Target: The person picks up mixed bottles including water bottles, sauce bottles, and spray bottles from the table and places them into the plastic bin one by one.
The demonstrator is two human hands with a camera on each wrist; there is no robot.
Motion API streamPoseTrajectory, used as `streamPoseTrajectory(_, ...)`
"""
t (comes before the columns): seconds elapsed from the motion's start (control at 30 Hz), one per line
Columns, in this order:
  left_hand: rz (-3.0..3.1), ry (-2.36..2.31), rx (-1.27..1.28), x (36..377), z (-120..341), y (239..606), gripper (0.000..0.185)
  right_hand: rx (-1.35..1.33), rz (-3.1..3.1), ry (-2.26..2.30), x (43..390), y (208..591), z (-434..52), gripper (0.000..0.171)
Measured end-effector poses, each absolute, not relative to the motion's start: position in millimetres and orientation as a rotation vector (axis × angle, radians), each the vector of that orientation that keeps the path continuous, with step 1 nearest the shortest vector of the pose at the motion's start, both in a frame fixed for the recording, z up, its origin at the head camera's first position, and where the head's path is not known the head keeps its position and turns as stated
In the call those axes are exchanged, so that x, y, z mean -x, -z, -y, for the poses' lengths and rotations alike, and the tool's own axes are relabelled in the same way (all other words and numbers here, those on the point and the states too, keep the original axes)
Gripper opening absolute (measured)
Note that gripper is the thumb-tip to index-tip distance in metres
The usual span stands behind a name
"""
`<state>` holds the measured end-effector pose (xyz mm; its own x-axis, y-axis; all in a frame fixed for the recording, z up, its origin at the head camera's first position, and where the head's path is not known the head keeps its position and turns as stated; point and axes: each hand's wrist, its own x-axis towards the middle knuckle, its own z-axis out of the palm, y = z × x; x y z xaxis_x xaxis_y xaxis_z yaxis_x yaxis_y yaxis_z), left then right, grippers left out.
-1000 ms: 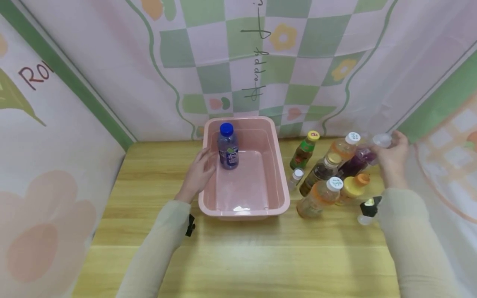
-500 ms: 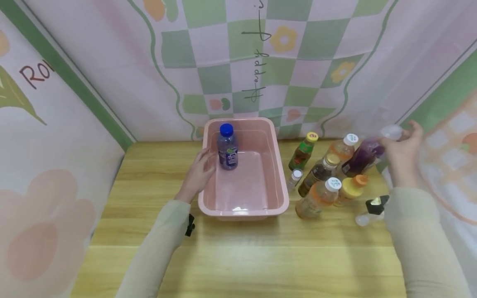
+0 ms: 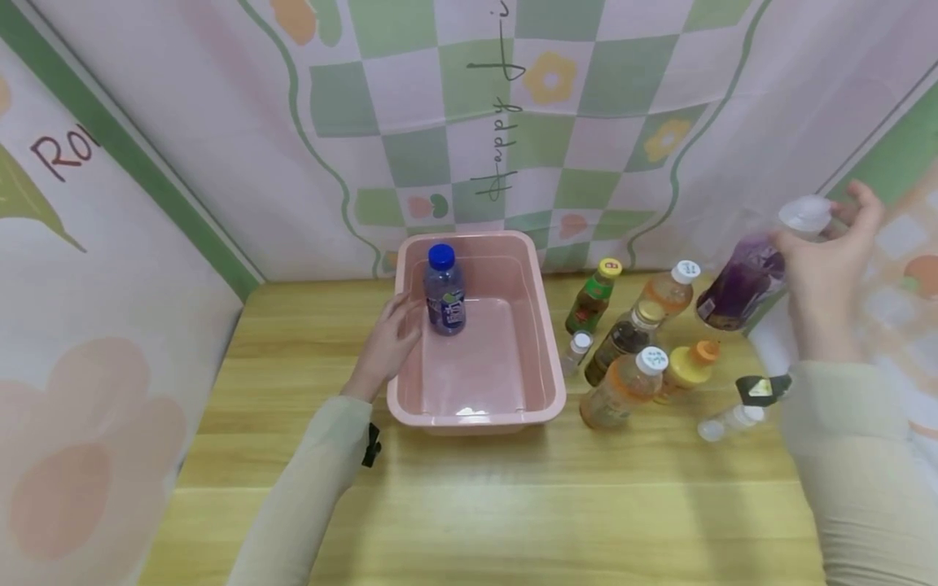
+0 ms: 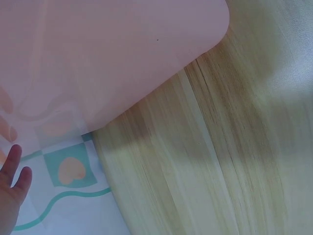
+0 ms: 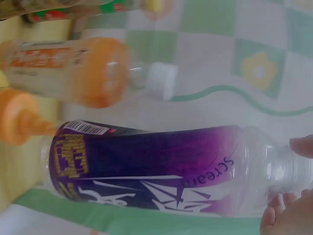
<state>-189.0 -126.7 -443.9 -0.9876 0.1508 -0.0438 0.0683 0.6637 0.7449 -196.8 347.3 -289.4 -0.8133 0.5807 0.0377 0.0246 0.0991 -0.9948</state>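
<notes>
My right hand (image 3: 828,260) grips a purple-labelled bottle (image 3: 740,281) by its neck, just under the white cap, and holds it tilted in the air at the right. The right wrist view shows the purple bottle (image 5: 156,169) close up, with my fingers (image 5: 288,215) round its clear neck. With straight fingers my left hand (image 3: 388,342) rests against the outer left wall of a pink tub (image 3: 545,358). A small blue-capped bottle (image 3: 444,289) stands upright inside the tub at its far left. In the left wrist view the tub wall (image 4: 122,54) fills the top and my fingertips (image 4: 12,171) show at the left edge.
Several bottles stand to the right of the tub: a green one (image 3: 592,297), a dark one (image 3: 623,334), orange ones (image 3: 619,387) and a yellow-capped one (image 3: 685,370). A small clear bottle (image 3: 729,422) lies on the wooden table (image 3: 469,505). Patterned cloth walls enclose the table.
My right hand has lifted the purple bottle up and to the right, out of the cluster of bottles. The left hand has stayed against the tub.
</notes>
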Motion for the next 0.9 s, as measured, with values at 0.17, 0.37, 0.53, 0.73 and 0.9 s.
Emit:
streamPoseTrajectory(0.17, -2.777, -1.222, -0.185, 190, 127, 445, 0.048, 0.526, 1.851, -1.777, 193, 264, -334, 0.081)
streamPoseTrajectory(0.37, -2.762, -1.223, -0.174, 190, 128, 445, 0.049, 0.382, 1.718, -1.838, 188, 240, -314, 0.078)
streamPoseTrajectory(0.53, -2.762, -1.216, -0.166, 191, 128, 446, 0.050, 0.329, 1.737, -1.766, 186, 231, -296, 0.077)
streamPoseTrajectory(0.73, -2.766, -1.218, -0.160, 190, 128, 446, 0.050, 0.276, 1.709, -1.746, 186, 222, -272, 0.073)
streamPoseTrajectory(0.9, -2.787, -1.203, -0.186, 191, 128, 447, 0.051, 0.243, 1.725, -1.737, 187, 214, -252, 0.072)
